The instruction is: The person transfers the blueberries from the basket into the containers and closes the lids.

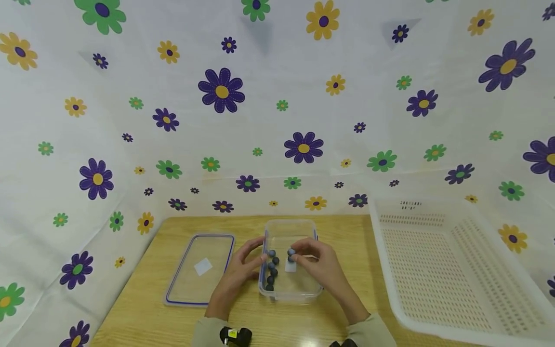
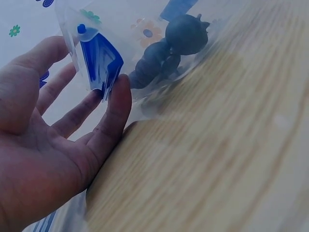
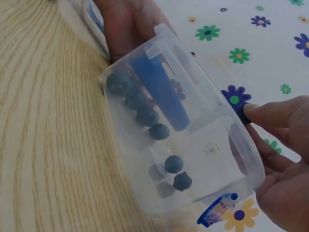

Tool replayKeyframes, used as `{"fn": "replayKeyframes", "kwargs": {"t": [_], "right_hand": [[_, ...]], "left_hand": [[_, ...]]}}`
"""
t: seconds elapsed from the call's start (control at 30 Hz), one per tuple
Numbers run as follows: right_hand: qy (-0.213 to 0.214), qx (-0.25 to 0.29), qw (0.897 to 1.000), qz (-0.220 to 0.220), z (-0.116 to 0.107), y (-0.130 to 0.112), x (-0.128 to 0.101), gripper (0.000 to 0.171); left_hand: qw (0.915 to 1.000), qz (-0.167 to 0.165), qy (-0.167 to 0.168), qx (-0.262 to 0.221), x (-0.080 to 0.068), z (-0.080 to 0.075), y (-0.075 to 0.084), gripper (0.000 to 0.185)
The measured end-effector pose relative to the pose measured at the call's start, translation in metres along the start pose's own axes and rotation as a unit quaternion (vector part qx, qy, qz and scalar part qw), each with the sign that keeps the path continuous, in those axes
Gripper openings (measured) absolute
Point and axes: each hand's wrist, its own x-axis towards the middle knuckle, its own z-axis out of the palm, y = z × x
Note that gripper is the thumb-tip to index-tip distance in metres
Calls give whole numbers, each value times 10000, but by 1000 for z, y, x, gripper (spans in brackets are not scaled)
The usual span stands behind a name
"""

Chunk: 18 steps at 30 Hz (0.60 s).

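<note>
A clear plastic container (image 1: 299, 292) with blue-edged latches stands on the table. Along its left inner side lies a row of several blueberries (image 1: 274, 272). My left hand (image 1: 237, 270) grips the container's left side; in the left wrist view its fingers touch a blue latch (image 2: 99, 60). Over the container, the thumb and fingertips of my right hand (image 1: 322, 262) pinch a blueberry (image 1: 291, 252). The right wrist view shows that berry only as a dark patch by the thumb, and two blueberries (image 3: 178, 172) apart from the row on the container's floor.
A clear lid (image 1: 182, 286) with a blue seal and a white square on it lies left of the container. To the right stands a large white slatted basket (image 1: 392, 284). Flower-patterned cloth (image 1: 260, 125) hangs behind the wooden table (image 1: 347, 231).
</note>
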Motion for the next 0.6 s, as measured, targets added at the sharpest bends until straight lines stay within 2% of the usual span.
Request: {"fn": "replayKeyframes", "kwargs": {"t": [0.23, 0.37, 0.6], "right_hand": [[-295, -147, 9994, -75, 3, -2, 1, 15], [-306, -184, 9993, -69, 4, -1, 1, 14], [-180, -240, 9995, -85, 1, -5, -1, 16]], "left_hand": [[9999, 9, 65, 148, -2, -3, 1, 55], [9998, -39, 60, 181, -3, -5, 2, 55], [9982, -20, -83, 586, -3, -2, 10, 56]]}}
